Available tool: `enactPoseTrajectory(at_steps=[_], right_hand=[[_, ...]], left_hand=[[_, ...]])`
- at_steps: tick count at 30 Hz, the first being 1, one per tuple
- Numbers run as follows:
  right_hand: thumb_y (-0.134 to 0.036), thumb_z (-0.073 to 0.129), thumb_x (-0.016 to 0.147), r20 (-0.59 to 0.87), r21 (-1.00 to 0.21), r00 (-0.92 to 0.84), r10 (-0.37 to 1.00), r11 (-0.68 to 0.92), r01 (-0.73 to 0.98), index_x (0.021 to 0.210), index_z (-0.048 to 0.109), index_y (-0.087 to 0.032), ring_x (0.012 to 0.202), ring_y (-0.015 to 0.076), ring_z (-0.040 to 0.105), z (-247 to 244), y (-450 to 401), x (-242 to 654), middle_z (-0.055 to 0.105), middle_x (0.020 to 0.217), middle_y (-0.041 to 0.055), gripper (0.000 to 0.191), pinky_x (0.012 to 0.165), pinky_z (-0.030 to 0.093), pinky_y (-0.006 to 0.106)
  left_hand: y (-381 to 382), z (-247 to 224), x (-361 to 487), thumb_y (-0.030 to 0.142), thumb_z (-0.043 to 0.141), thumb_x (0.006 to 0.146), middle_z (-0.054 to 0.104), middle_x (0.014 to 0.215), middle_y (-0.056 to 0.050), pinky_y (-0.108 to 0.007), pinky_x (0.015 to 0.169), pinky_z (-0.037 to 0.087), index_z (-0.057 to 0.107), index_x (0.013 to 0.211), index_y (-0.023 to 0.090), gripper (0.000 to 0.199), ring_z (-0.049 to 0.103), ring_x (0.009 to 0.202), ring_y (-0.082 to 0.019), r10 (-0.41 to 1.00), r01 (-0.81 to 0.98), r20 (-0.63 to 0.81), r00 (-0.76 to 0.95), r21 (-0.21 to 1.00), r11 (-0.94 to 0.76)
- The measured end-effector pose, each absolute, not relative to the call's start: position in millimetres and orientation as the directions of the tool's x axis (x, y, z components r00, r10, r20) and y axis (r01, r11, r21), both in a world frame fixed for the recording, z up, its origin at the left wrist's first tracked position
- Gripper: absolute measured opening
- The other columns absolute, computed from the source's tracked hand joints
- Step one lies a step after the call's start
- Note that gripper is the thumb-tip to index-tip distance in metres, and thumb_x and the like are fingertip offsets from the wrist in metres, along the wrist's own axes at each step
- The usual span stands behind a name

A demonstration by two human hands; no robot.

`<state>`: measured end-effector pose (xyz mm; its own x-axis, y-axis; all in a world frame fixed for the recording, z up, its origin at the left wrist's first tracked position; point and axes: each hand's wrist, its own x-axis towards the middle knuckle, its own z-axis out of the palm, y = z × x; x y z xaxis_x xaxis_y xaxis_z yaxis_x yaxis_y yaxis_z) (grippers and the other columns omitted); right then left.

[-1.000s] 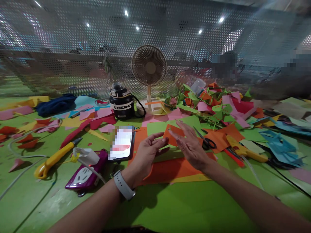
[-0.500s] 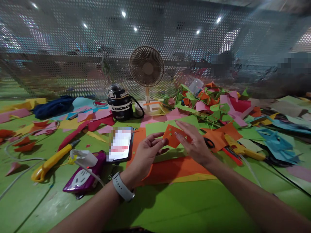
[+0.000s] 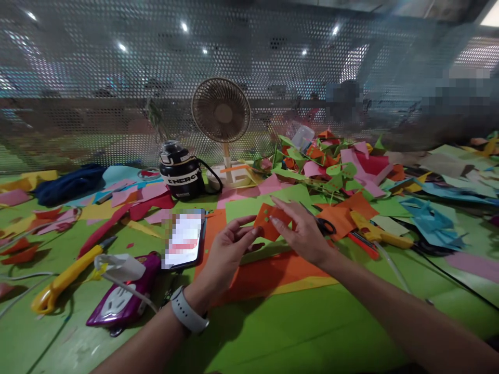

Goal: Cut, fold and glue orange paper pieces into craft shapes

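Observation:
A small orange paper piece (image 3: 267,222) with a few little green squares on it is held between my two hands. My left hand (image 3: 230,248) pinches its left edge between thumb and fingers. From the right, my right hand (image 3: 303,228) grips the piece, thumb on its face and fingers behind. Below the hands lie a green sheet (image 3: 249,208) and a larger orange sheet (image 3: 268,274) with a yellow edge (image 3: 312,283) showing. Black-handled scissors (image 3: 326,226) rest just right of my right hand.
A phone (image 3: 185,239), purple power strip (image 3: 125,298) and yellow tool (image 3: 66,278) lie left. Behind stand a black bottle (image 3: 181,171) and a fan (image 3: 221,110). To the right are a paper heap (image 3: 331,169), a yellow glue gun (image 3: 380,232) and a red-black cutter (image 3: 362,244).
The view has shifted, so most things appear slightly further left and lower. Both hands keep their hold on the orange piece, with little change in their pose.

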<state>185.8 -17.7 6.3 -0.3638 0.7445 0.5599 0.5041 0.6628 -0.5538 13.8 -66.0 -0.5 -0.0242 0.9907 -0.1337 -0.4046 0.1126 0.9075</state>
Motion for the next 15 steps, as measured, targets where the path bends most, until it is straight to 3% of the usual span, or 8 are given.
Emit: enactPoseTrajectory(at_steps=[8, 15], right_hand=[[-0.035, 0.053, 0.091, 0.560, -0.604, -0.331, 0.759, 0.648, 0.465, 0.132, 0.055, -0.025, 0.105, 0.0233, 0.060, 5.5, -16.4, 185.2, 0.067, 0.113, 0.0086, 0.042, 0.098, 0.043, 0.045], [-0.044, 0.053, 0.091, 0.579, -0.563, -0.338, 0.742, 0.664, 0.492, 0.130, 0.056, -0.024, 0.107, 0.0246, 0.059, 2.1, -16.5, 183.1, 0.066, 0.117, 0.0096, 0.044, 0.096, 0.044, 0.041]], left_hand=[[-66.3, -2.0, 14.7, 0.036, 0.085, 0.061, 0.074, 0.081, -0.002, -0.027, 0.069, 0.055, 0.065, 0.103, 0.017, 0.051, 0.068, 0.074, -0.014, 0.994, -0.361, -0.108, 0.008, 0.927, 0.104], [-67.6, -5.0, 15.3, 0.033, 0.081, 0.067, 0.074, 0.081, -0.002, -0.026, 0.071, 0.054, 0.064, 0.106, 0.018, 0.046, 0.068, 0.077, -0.014, 0.996, -0.323, -0.061, 0.060, 0.943, 0.077]])
